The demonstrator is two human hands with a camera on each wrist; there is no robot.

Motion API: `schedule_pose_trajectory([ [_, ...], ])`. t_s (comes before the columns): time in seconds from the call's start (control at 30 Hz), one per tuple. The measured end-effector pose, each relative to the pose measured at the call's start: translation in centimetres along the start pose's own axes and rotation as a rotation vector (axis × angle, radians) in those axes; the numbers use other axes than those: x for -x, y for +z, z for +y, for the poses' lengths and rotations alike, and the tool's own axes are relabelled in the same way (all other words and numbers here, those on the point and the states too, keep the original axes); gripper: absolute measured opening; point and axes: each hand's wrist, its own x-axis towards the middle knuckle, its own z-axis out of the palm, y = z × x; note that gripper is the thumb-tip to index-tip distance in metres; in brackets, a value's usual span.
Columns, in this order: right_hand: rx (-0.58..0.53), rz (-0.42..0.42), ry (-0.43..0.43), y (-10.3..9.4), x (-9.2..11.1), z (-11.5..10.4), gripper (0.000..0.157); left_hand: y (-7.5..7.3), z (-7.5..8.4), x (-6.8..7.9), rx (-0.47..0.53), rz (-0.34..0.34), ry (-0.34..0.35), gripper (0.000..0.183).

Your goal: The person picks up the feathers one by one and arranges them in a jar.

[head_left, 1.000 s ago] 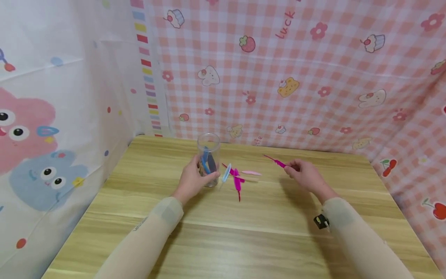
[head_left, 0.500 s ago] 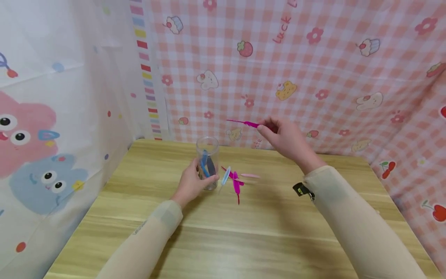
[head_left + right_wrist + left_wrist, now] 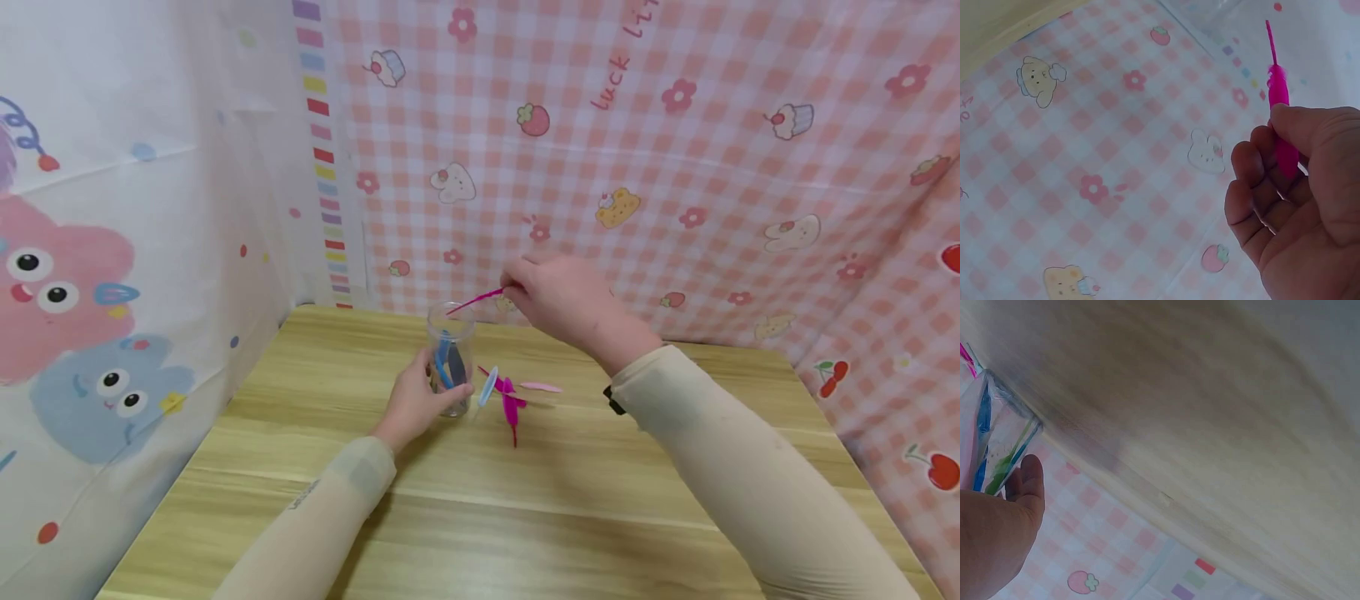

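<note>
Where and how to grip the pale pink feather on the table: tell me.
Pinch the pale pink feather by its right end, probably best from the right: it lies sideways, left end near the magenta feathers, right end pointing away from them.

The slender magenta feather with a thin bare stem (image 3: 1279, 90) looks soft and matt, its barbs fluffy and ragged near the stem. The tall clear cylindrical jar (image 3: 462, 346) is smooth, glossy and see-through; whether glass or plastic cannot be told. The yellow-brown wood-grain tabletop (image 3: 487, 533) is smooth with a faint sheen. The pink-and-white checked backdrop (image 3: 570, 167) is matt, creased cloth, and the 2 cream sleeves (image 3: 705, 442) are matt fabric.
</note>
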Motion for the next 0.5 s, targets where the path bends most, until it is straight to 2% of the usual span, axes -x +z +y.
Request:
schedule_pose_trajectory([
  [0.13,0.027,0.006,-0.062,0.7,-0.3,-0.9,0.010,0.1,-0.1,-0.1,0.000,0.006,0.002,0.086],
  [0.23,0.010,-0.011,-0.060,1.1,-0.5,-1.1,0.015,0.2,-0.2,-0.2,-0.004,0.006,0.002,0.086],
  [0.33,-0.048,-0.056,0.008,1.4,-0.5,-0.8,0.020,0.2,-0.2,-0.3,-0.004,0.001,0.000,0.085],
  [0.5,-0.203,-0.185,0.200,3.0,0.4,1.4,0.020,0.1,-0.2,-0.3,-0.012,-0.008,0.001,0.088],
])
